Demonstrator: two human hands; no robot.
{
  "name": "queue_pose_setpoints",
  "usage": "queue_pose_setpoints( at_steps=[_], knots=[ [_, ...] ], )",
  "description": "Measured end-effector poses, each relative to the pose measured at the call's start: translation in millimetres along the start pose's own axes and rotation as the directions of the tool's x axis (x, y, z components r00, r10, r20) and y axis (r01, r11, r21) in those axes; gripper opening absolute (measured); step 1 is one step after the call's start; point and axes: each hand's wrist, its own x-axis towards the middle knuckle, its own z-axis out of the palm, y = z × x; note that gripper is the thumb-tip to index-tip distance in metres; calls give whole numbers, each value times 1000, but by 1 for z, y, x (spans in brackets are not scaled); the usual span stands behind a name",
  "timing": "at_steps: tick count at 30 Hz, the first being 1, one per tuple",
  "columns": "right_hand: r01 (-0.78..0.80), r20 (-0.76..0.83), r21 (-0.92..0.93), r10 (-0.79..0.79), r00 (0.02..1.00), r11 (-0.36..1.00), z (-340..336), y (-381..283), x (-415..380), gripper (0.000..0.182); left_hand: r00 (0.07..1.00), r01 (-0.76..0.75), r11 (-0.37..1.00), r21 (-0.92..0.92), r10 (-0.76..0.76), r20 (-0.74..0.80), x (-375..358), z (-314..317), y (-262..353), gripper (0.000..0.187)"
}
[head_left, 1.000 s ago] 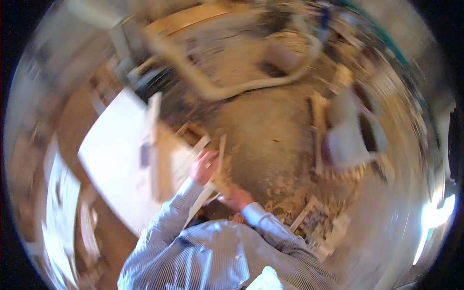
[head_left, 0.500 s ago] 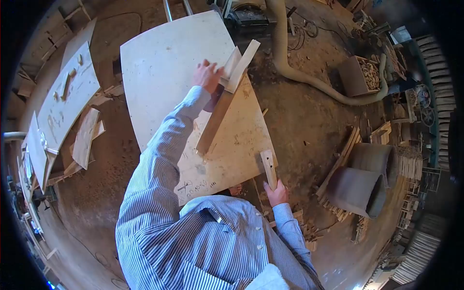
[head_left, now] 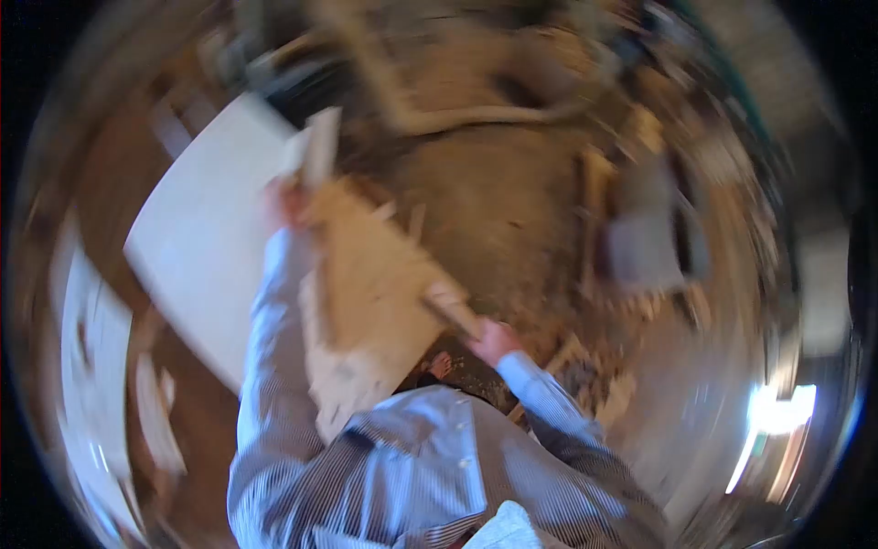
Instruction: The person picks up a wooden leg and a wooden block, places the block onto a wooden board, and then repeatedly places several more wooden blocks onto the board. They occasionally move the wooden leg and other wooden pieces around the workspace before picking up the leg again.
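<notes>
My right hand [head_left: 495,341] is wrapped round one end of a short wooden piece [head_left: 451,306], whose far end lies over the near right edge of the large pale tabletop [head_left: 206,229]. My left hand [head_left: 288,203] reaches far forward over the tabletop, its fingers smeared by motion. Right beside it is a pale wooden block [head_left: 321,146] near the far right edge. A longer wooden strip [head_left: 315,306] lies below, partly hidden by my left sleeve.
Another pale board [head_left: 94,357] and a loose plank [head_left: 157,416] are off to the left. A thick hose [head_left: 476,117] crosses the floor ahead. At the right sits a grey barrel-like container [head_left: 645,233], with wood scraps [head_left: 599,375] scattered nearer me.
My view has swung to the right, so the tabletop appears further left and everything is blurred. My right hand still grips the short wooden piece, now tilted further left.
</notes>
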Motion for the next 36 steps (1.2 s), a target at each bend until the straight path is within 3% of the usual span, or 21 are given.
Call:
queue_pose_setpoints(
  at_steps=[1, 2, 4, 6, 9, 10, 11, 12, 15, 18, 20, 21, 23, 28, 33, 36],
  knots=[
    [16, -38, 20, -15, 999, 1000, -3, -3, -2, 44, 997, -20, 999, -28, 22, 71, -7, -8, -5, 30],
    [-5, 31, -26, 6, 999, 1000, -5, -3, -2, 44, 989, -47, 998, -42, 52, 137, -8, -16, -15, 30],
    [-8, 58, -15, 9, 998, 1000, -17, -13, -11, 41, 980, -125, 992, 4, 122, 154, -2, -36, -23, 30],
    [71, -82, 82, -64, 995, 994, -4, -4, -14, 38, 976, -197, 979, 60, 189, 108, 9, -47, 6, 30],
    [72, -98, 154, -57, 994, 985, -17, 2, -19, 38, 950, -305, 951, 51, 301, 84, -9, -41, 72, 30],
    [131, -146, 172, -106, 984, 976, -6, 7, -15, 54, 934, -351, 936, 28, 347, 88, -21, -37, 93, 30],
    [97, -112, 208, -75, 991, 973, 0, 10, -11, 58, 913, -399, 917, 4, 397, 91, -38, -32, 118, 30],
    [161, -150, 172, -136, 979, 972, -4, 13, -13, 47, 887, -445, 895, -26, 444, 123, -59, -22, 141, 30],
    [372, -308, 187, -306, 901, 909, 22, 29, 1, 52, 773, -550, 821, -155, 570, 279, -137, 7, 196, 30],
    [338, -364, 144, -268, 892, 930, 21, 46, -22, 51, 622, -595, 753, -281, 653, 433, -211, 39, 235, 30],
    [326, -304, 110, -281, 910, 939, 32, 69, -27, 54, 536, -602, 727, -331, 675, 507, -248, 55, 254, 30],
    [290, -178, 33, -280, 943, 957, 30, 80, -36, 60, 499, -606, 716, -345, 681, 536, -260, 61, 260, 31],
    [283, -132, 112, -268, 954, 952, 24, 98, -50, 61, 448, -603, 703, -377, 689, 570, -281, 73, 272, 31],
    [395, -167, 238, -363, 917, 887, 28, 117, -53, 63, 411, -596, 699, -395, 688, 598, -291, 85, 285, 32],
    [436, -147, 226, -412, 899, 871, 36, 120, -40, 64, 433, -585, 726, -362, 657, 617, -276, 88, 277, 34],
    [353, -16, 190, -356, 934, 916, 32, 116, -42, 64, 463, -579, 748, -325, 630, 623, -263, 87, 266, 35]
  ],
)
